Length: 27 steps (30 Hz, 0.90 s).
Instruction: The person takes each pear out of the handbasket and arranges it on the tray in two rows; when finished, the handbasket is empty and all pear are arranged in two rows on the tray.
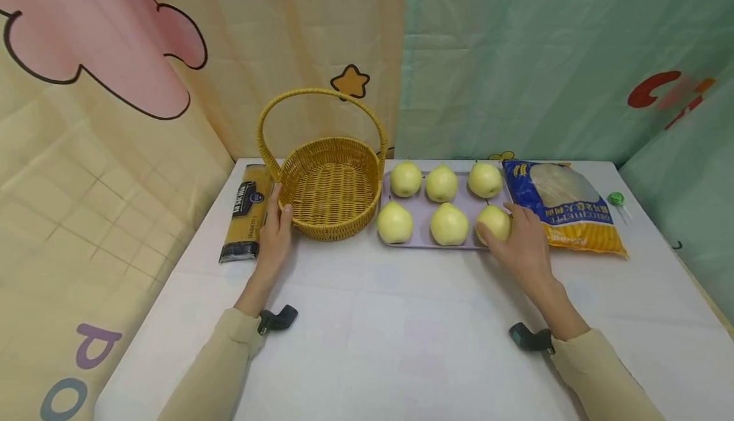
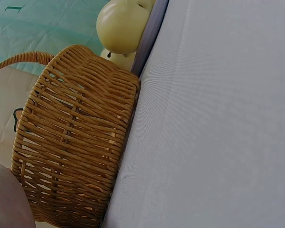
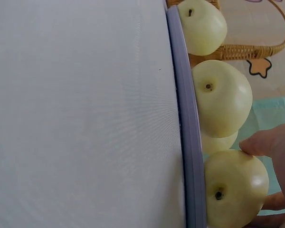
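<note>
My left hand [image 1: 276, 233] holds the left side of a round wicker basket [image 1: 329, 230], its thumb at the rim and its fingers along the outside. The basket has a tall arched handle, and nothing lies in it. In the left wrist view only part of the hand [image 2: 8, 202] shows beside the woven wall. My right hand [image 1: 524, 246] grips a pale yellow-green pear [image 1: 494, 222] at the near right corner of a lilac tray [image 1: 421, 237]. In the right wrist view, thumb and fingers lie around that pear [image 3: 235, 185]. Several similar pears [image 1: 449, 223] sit in two rows on the tray.
A pack of spaghetti [image 1: 243, 217] lies left of the basket. Right of the tray is a blue and yellow pasta bag [image 1: 564, 204], then a green lollipop [image 1: 616, 199]. Printed curtains [image 1: 487, 58] hang behind the white table [image 1: 390, 332] and at both sides.
</note>
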### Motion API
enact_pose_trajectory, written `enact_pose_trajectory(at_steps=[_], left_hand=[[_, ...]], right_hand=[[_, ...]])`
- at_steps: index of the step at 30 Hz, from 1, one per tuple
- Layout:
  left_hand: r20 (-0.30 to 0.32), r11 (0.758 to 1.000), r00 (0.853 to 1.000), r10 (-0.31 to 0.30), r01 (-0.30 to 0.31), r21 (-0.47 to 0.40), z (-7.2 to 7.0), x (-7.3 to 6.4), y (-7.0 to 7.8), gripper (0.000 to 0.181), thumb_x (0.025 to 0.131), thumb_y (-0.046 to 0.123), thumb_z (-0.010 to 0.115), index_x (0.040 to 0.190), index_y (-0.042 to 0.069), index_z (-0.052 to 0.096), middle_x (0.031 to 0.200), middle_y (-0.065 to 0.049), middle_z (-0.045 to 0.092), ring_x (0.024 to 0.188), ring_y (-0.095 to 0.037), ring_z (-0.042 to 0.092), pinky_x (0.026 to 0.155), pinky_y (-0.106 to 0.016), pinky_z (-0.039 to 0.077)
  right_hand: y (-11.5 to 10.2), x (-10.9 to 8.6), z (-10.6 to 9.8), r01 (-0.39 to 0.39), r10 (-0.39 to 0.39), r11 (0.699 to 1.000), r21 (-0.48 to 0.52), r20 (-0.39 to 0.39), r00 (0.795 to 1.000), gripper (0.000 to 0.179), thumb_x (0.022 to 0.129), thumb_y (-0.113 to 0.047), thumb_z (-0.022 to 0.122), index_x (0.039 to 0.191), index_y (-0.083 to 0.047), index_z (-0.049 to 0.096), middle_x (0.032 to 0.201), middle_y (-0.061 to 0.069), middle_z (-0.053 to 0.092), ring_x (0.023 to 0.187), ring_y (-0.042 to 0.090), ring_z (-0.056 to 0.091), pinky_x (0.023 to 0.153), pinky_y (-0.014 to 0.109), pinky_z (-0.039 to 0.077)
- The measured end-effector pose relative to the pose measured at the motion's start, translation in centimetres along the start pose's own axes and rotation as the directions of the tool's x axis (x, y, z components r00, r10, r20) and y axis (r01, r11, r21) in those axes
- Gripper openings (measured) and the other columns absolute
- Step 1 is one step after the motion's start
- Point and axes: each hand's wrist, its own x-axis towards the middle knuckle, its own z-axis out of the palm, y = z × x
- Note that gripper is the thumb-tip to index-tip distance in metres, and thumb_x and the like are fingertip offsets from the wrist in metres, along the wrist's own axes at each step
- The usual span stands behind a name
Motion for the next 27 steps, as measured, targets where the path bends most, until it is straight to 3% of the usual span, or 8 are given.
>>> enact_pose_trajectory(at_steps=[9, 20, 21, 23, 27], left_hand=[[-0.007, 1.0, 1.0, -0.009, 0.009, 0.001, -0.3, -0.2, 0.0, 0.058, 0.115, 0.046, 0.032, 0.17, 0.036, 0.016, 0.177, -0.003, 0.019, 0.159, -0.043, 0.023, 0.125, -0.071, 0.021], [-0.014, 1.0, 1.0, -0.003, 0.003, 0.009, -0.4, -0.2, -0.2, 0.058, 0.115, 0.046, 0.033, 0.17, 0.034, 0.017, 0.177, -0.004, 0.02, 0.159, -0.041, 0.025, 0.125, -0.069, 0.023], [-0.017, 1.0, 1.0, -0.004, 0.004, 0.015, -0.4, -0.2, -0.1, 0.058, 0.115, 0.045, 0.033, 0.17, 0.034, 0.017, 0.176, -0.006, 0.021, 0.159, -0.042, 0.026, 0.125, -0.068, 0.024], [-0.027, 1.0, 1.0, 0.004, -0.003, 0.026, -0.5, -0.3, 0.0, 0.059, 0.115, 0.044, 0.034, 0.17, 0.032, 0.018, 0.165, -0.02, 0.039, 0.147, -0.047, 0.042, 0.118, -0.066, 0.034], [-0.076, 0.993, 0.994, 0.074, -0.067, 0.1, -0.7, -0.4, 0.6, 0.058, 0.115, 0.038, 0.039, 0.169, 0.023, 0.025, 0.159, -0.025, 0.045, 0.143, -0.046, 0.045, 0.119, -0.064, 0.033]], right_hand=[[-0.3, 0.1, 0.2, 0.018, -0.017, 0.999, 0.049, -0.02, 1.0, 0.07, 0.093, -0.038, 0.077, 0.14, 0.009, 0.056, 0.134, 0.034, 0.059, 0.123, 0.05, 0.055, 0.104, 0.065, 0.044], [0.2, 0.7, -0.6, 0.105, -0.089, 0.988, 0.116, -0.137, 0.987, 0.066, 0.092, -0.032, 0.08, 0.144, 0.004, 0.057, 0.147, 0.029, 0.057, 0.139, 0.05, 0.049, 0.116, 0.066, 0.038], [0.4, 0.7, -0.7, 0.112, -0.096, 0.987, 0.112, -0.139, 0.986, 0.067, 0.093, -0.033, 0.079, 0.145, 0.003, 0.056, 0.15, 0.029, 0.055, 0.141, 0.051, 0.048, 0.117, 0.066, 0.037], [0.7, 0.6, -1.2, 0.128, -0.115, 0.987, 0.096, -0.135, 0.984, 0.071, 0.093, -0.034, 0.079, 0.148, 0.002, 0.054, 0.156, 0.028, 0.05, 0.145, 0.05, 0.044, 0.12, 0.066, 0.034], [1.0, 0.5, -2.3, 0.147, -0.144, 0.989, 0.031, -0.084, 0.986, 0.08, 0.095, -0.045, 0.075, 0.157, -0.003, 0.046, 0.167, 0.024, 0.036, 0.153, 0.048, 0.033, 0.125, 0.066, 0.026]])
